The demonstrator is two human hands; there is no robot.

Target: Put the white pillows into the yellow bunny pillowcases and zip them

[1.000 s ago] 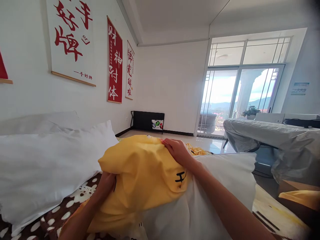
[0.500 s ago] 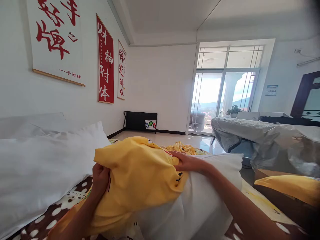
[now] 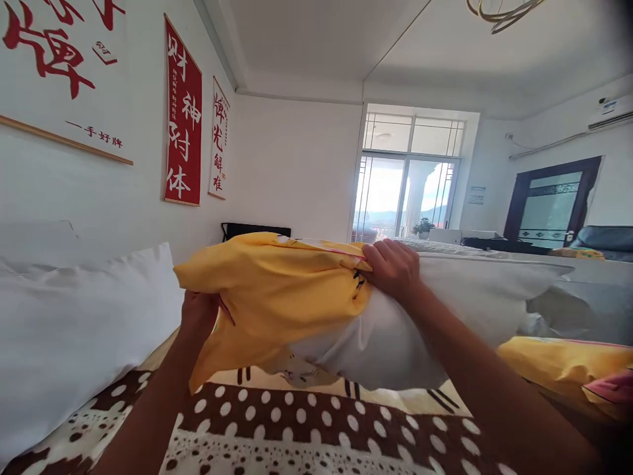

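Observation:
A yellow pillowcase covers the left part of a white pillow, whose right part sticks out bare. My left hand is closed on the pillowcase near its left corner. At the pillowcase's open edge, my right hand grips the fabric, and the white pillow lies against that hand. Both are held up over a brown and white dotted blanket. The fingertips of my left hand are hidden behind the cloth.
Another white pillow lies to the left by the wall. Yellow fabric with a pink patch is at the right. Beyond are a black folded item, a glass sliding door and a dark-framed door.
The pillow and pillowcase have been raised off the blanket, uncovering its dotted pattern. My right hand has gone from flat fingers to a closed grip. The view has turned right.

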